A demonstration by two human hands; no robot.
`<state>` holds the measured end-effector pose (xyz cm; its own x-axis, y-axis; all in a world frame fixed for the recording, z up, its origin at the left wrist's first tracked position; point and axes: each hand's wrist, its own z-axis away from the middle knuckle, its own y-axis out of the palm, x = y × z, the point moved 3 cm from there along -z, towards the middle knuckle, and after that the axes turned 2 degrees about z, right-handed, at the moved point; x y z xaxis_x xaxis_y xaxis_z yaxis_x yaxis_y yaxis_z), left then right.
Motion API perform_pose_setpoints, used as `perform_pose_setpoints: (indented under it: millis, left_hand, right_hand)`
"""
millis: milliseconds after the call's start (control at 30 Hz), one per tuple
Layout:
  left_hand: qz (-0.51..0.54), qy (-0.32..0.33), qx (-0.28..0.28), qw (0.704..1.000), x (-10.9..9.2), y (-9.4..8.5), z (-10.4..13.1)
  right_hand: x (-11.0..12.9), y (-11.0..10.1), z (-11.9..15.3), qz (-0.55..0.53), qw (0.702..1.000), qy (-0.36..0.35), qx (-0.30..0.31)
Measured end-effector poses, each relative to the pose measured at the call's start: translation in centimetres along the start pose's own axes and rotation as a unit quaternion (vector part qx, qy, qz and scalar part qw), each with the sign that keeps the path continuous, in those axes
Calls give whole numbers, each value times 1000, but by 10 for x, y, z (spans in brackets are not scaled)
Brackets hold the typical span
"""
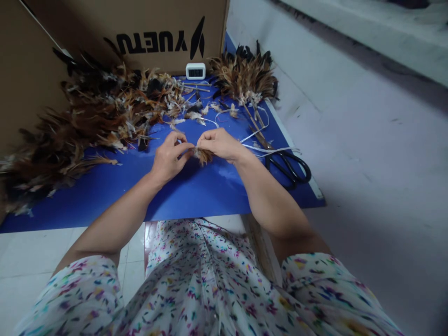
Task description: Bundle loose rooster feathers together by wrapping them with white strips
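Over the middle of the blue table (133, 179), a small tuft of brown feathers (204, 157) hangs between my two hands. My left hand (170, 156) pinches the tuft's pale end with thumb and forefinger from the left. From the right, my right hand (219, 143) is closed on the same tuft near its pale end, with the brown tips fanning out below its fingers. The fingertips of both hands nearly meet. Whether a thread lies between them is too small to tell.
Loose brown and black feathers (101, 112) cover the table's left and back. Behind stand a cardboard box (154, 23) and a white digital clock (195, 71). A feather bundle on sticks (245, 77), white cord (252, 135) and black-handled scissors (290, 168) lie right, beside a wall.
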<state>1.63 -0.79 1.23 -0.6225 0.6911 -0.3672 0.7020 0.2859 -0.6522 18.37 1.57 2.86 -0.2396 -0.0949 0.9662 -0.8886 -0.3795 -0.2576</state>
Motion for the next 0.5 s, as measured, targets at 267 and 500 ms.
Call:
perform_pose_setpoints:
  millis: [267,500]
  left_hand:
    - [67,-39,-39,996,3,-4,-4]
    - [285,-239,-91,924,26,-1,-5]
  right_hand:
    - [-6,-24,-10,51,986,-62,-149]
    - [-19,-61,-11,332,911,-86,-230]
